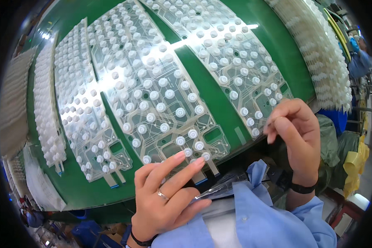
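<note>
Keyboard membrane sheet (161, 103), transparent and carrying rows of white rubber domes (180, 112), is lying across the green conveyor belt (219, 103), its tail end at the near edge. The near end of the sheet is being pressed by the left hand (165, 198), whose extended fingers (194, 165) are resting flat on the lowest domes; nothing is being gripped, though a clear plastic strip (219, 188) is lying just under its thumb. The right hand (297, 136) is being held loosely curled at the near edge of the neighbouring membrane sheet (231, 62), fingertips touching or just beside its corner; whether anything is being pinched cannot be told. Further sheets (82, 111) are lying toward the belt's left edge, and dome mats (322, 53) toward its right. The step in hand is judged to be checking or seating domes at the sheet's near end. The next move is judged to be calling for light, even fingertip pressure, so that no dome is being shifted off its pad.
</note>
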Demonstrator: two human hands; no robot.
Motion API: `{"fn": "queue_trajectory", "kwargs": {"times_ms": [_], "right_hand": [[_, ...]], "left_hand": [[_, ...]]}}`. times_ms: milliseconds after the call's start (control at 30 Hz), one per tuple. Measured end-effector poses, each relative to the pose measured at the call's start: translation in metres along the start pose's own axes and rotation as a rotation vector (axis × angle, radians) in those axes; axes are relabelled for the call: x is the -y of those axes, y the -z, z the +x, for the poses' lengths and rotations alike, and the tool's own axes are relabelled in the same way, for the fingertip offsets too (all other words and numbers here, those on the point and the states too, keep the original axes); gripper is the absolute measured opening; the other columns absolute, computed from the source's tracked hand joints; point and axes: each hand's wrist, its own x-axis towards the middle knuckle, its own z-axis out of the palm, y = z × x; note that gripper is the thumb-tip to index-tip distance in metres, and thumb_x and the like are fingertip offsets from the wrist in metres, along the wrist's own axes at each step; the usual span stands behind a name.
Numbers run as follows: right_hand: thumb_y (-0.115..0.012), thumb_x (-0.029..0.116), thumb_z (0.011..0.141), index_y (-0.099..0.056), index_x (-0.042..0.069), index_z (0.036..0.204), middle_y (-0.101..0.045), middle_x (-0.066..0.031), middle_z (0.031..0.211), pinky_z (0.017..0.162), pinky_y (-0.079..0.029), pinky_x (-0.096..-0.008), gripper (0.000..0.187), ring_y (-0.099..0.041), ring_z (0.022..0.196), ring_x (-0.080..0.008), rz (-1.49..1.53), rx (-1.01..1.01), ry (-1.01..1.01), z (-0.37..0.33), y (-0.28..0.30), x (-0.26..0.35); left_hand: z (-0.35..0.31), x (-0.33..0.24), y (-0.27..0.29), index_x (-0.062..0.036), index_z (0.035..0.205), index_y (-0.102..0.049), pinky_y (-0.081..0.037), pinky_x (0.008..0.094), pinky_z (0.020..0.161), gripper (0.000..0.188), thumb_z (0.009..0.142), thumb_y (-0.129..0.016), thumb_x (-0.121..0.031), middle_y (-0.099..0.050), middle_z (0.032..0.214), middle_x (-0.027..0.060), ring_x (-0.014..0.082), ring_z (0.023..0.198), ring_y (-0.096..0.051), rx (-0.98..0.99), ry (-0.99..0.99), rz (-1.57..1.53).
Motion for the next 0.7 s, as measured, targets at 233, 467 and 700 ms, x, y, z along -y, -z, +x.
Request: {"fn": "queue_trajectory", "kwargs": {"times_ms": [233, 467, 700], "right_hand": [[-0.062, -0.002, 0.086, -0.063, -0.002, 0.095, -0.059, -0.0048, 0.085, 0.053, -0.040, -0.0176, 0.008, -0.057, 0.071, -0.0062, -0.203, 0.077, -0.080, 0.015, -0.039, 0.006], [-0.065, -0.002, 0.083, -0.065, 0.001, 0.087, -0.061, -0.0022, 0.079, 0.050, -0.034, -0.0181, 0.005, -0.051, 0.061, -0.0033, -0.553, 0.046, 0.096, 0.025, -0.056, -0.006], [-0.065, -0.002, 0.082, -0.066, 0.001, 0.087, -0.061, -0.0009, 0.077, 0.050, -0.034, -0.0187, 0.006, -0.049, 0.058, -0.0027, -0.640, 0.028, 0.087, 0.026, -0.058, -0.008]], "left_hand": [[0.004, 0.012, -0.007, -0.0148, 0.068, -0.058, -0.037, 0.0379, 0.085, 0.028, 0.075, -0.074, -0.037, -0.067, 0.119, 0.0038, 0.0280, 0.116, -0.057, 0.021, -0.049, -0.010], [0.001, 0.017, -0.008, -0.0157, 0.067, -0.059, -0.036, 0.0381, 0.082, 0.030, 0.077, -0.072, -0.040, -0.068, 0.117, 0.0025, 0.0269, 0.115, -0.057, 0.027, -0.077, 0.034], [0.000, 0.017, -0.010, -0.0159, 0.067, -0.058, -0.036, 0.0366, 0.081, 0.029, 0.077, -0.073, -0.040, -0.068, 0.117, 0.0018, 0.0259, 0.114, -0.058, 0.018, -0.077, 0.030]]}}
